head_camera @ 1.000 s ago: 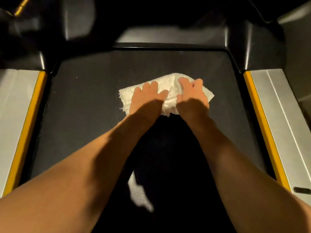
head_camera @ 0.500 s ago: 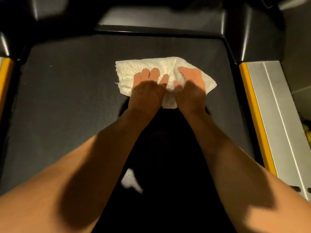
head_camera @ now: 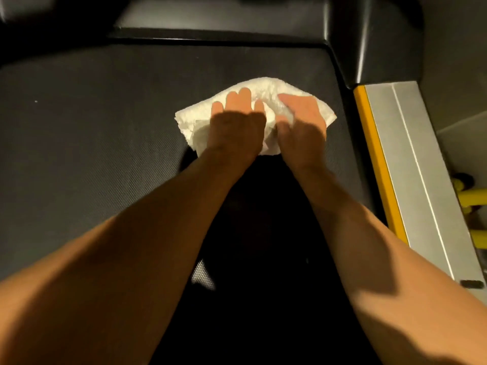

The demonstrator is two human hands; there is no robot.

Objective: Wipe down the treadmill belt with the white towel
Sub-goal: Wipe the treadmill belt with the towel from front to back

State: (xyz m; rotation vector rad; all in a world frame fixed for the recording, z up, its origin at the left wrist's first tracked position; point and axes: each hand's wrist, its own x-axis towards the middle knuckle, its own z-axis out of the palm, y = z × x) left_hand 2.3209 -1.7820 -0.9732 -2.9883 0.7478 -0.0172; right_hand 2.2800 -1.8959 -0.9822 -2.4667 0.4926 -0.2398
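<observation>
The white towel (head_camera: 195,127) lies crumpled on the dark textured treadmill belt (head_camera: 92,133), right of the belt's middle and near its front end. My left hand (head_camera: 237,122) presses flat on the towel's middle with the fingers spread. My right hand (head_camera: 303,122) sits on the towel's right part, thumb and fingers bunching the cloth between the two hands. Both forearms reach in from the bottom of the view and cast a deep shadow on the belt behind the towel.
The black motor cover (head_camera: 224,19) closes off the belt's front end. On the right run a yellow strip (head_camera: 376,164) and a silver side rail (head_camera: 421,180), headed by a black housing (head_camera: 382,43). Yellow tubing (head_camera: 471,198) lies beyond the rail.
Both hands and the towel have shifted right across the belt, closer to the yellow strip. The view swung right too, and the left rail has left the frame.
</observation>
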